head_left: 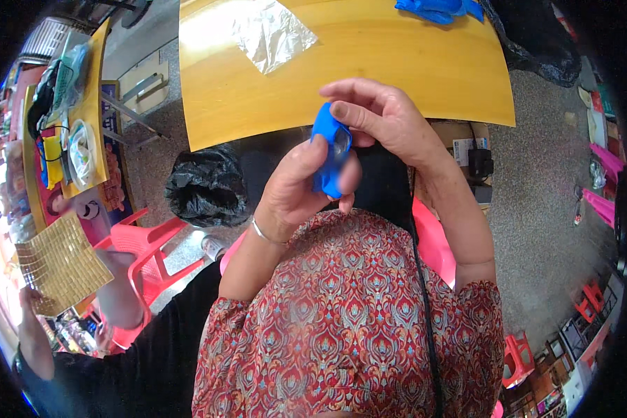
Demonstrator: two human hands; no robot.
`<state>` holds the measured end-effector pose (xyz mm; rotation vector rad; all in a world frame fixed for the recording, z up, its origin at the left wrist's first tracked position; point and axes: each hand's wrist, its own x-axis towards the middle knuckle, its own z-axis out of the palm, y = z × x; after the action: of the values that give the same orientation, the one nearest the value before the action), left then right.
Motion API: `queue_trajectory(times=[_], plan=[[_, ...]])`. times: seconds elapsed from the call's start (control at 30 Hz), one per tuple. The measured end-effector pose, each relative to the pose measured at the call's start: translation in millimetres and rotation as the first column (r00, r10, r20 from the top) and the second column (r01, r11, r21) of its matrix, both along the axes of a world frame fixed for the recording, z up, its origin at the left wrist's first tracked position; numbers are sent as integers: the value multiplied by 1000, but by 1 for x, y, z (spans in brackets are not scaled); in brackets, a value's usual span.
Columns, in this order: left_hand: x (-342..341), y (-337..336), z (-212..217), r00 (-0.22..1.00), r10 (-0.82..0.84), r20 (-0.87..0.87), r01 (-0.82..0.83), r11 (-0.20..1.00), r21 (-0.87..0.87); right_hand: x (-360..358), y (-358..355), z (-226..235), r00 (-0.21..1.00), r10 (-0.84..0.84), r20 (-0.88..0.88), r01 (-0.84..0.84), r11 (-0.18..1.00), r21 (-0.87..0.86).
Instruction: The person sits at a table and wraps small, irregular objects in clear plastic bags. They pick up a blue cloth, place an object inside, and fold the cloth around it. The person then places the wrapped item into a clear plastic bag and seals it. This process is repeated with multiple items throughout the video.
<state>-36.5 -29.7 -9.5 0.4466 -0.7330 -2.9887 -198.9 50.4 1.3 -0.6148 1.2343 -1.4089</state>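
Observation:
Above my lap, just off the table's near edge, both hands are on a small, soft-looking blue piece (325,125) with a shiny grey, see-through patch on its right side. I cannot make out its kind. My left hand (296,177) grips its lower part, thumb on the near face and fingers curled around from behind. At the upper end my right hand (386,118) is bent round it, thumb tip against the rim. The right index finger reaches out past the top, and the other fingers are partly hidden behind the piece.
On the yellow table (390,76) lie a crinkled clear plastic sheet (275,35) and a blue bundle (439,10). A black bag-lined bin (205,184) stands below at left. Beside me sits a person holding a woven gold mat (64,265), near a red plastic chair (143,240).

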Motion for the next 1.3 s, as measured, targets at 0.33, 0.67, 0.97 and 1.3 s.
queue_trajectory(times=[0.33, 0.67, 0.97, 1.3], plan=[[12, -6, 4, 927, 284, 246, -216, 939, -268, 6, -3, -13, 967, -236, -92, 219, 961, -168], [10, -11, 6, 906, 226, 359, -131, 954, -269, 8, -13, -15, 934, -249, -255, 223, 966, -127], [5, 9, -8, 819, 571, -55, -167, 146, -975, 8, -4, -33, 898, -275, -343, 271, 961, -60], [1, -11, -16, 754, 593, -283, -37, -391, -920, 32, -15, -16, 816, -296, -497, 253, 955, -152]])
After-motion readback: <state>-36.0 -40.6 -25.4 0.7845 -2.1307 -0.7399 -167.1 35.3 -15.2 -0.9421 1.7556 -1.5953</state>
